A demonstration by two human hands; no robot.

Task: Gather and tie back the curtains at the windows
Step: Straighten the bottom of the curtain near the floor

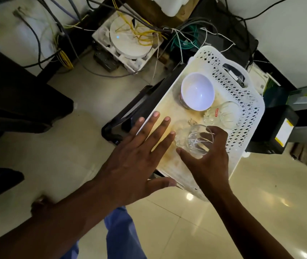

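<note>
Head view: the right hand (208,152) curls its grip round 1 clear cut-glass tumbler (195,140), apparently lifting it from or setting it into the white perforated plastic basket (242,101). The left hand (139,156) hovers flat, fingers straight, holding nothing, probably to steady the basket. 1 white plastic bowl (197,94) lies inside. No curtains are in view.

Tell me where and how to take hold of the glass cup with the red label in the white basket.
Take the glass cup with the red label round its ribbed body, coming down from above on the side toward the basket's middle. It lies tipped on its side against the perforated wall of the white basket, so the far side is blocked, and the white bowl crowds its left. The right hand is nearest, but already holds another glass.
</note>
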